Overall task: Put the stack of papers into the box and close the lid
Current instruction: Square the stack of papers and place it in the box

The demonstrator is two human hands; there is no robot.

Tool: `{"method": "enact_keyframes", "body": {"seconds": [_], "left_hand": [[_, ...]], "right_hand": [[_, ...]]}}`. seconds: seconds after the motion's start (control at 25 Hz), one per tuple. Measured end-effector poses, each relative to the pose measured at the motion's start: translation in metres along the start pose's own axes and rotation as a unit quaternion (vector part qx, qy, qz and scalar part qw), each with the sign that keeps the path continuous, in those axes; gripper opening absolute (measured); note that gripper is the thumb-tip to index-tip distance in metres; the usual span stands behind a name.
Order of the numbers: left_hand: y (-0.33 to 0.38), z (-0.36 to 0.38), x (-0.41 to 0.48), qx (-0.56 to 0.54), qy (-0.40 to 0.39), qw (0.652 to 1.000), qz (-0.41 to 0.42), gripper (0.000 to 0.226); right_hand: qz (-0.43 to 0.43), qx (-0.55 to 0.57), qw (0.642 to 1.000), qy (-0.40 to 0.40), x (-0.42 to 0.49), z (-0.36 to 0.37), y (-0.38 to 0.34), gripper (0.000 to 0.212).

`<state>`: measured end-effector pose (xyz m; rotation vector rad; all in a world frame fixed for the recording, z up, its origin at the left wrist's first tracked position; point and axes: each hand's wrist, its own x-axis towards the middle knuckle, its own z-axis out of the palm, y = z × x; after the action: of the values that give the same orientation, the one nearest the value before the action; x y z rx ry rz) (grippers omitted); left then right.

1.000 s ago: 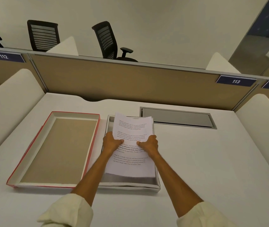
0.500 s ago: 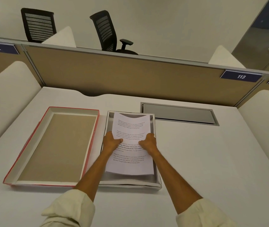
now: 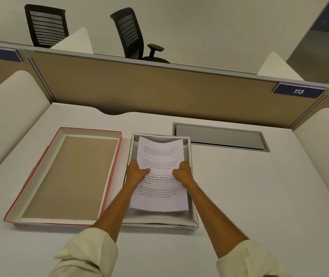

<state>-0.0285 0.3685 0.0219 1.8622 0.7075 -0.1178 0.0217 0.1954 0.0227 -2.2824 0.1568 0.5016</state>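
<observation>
A stack of printed white papers [image 3: 159, 156] lies inside the shallow grey-white box [image 3: 193, 222] at the desk's middle, its far edge curling up a little. My left hand [image 3: 136, 172] grips the stack's left edge and my right hand [image 3: 182, 172] grips its right edge, both inside the box walls. The lid [image 3: 67, 176], red outside with a brown cardboard inside, lies upside down just left of the box, almost touching it.
A grey metal cable hatch [image 3: 219, 137] is set in the desk behind and right of the box. A tan partition [image 3: 159, 88] closes the back, white side panels [image 3: 9, 108] flank the desk. Black office chairs [image 3: 131, 35] stand beyond.
The paper stack has come down and toward me, from over the box's far rim to inside its walls. Both hands kept their grip on its edges.
</observation>
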Motion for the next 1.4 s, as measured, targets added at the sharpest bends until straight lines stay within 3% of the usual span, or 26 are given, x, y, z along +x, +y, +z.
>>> {"method": "enact_keyframes", "body": {"seconds": [0.6, 1.04, 1.4], "left_hand": [[-0.009, 0.002, 0.0, 0.016, 0.03, 0.999, 0.022, 0.05], [-0.015, 0.011, -0.017, 0.028, 0.118, 0.991, 0.049, 0.05], [-0.014, 0.01, -0.018, 0.048, 0.126, 0.99, 0.041, 0.059]], "right_hand": [[0.009, 0.037, 0.999, 0.018, -0.002, 0.003, 0.012, 0.007], [-0.028, 0.004, 0.989, 0.142, -0.019, 0.016, 0.014, 0.016], [-0.015, 0.001, 0.991, 0.132, -0.022, 0.01, 0.013, 0.022]]}}
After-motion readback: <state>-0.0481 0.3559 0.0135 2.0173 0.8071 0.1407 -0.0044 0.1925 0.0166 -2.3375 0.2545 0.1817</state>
